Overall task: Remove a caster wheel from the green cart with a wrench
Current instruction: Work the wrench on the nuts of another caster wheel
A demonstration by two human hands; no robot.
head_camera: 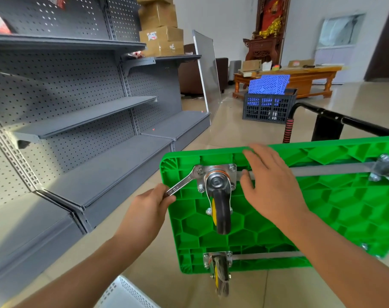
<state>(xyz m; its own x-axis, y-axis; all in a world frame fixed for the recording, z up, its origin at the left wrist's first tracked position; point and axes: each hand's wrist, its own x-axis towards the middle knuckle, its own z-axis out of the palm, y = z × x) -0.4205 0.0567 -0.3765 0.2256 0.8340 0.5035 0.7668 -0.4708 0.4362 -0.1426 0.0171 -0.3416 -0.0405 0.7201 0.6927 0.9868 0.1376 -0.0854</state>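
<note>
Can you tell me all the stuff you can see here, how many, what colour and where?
cart: one, green, flipped over on the floor
caster wheels: three showing, black with yellow hubs, bolted under the cart
wrench: one, silver, on a bolt of the nearest-corner caster plate
cart handle: one, black, behind the cart
shelves: grey, left side
cardboard boxes: several, brown, top of shelves
crate: one, dark, blue panels inside
table: one, wooden, back
left hand: grips wrench
right hand: flat on cart
</note>
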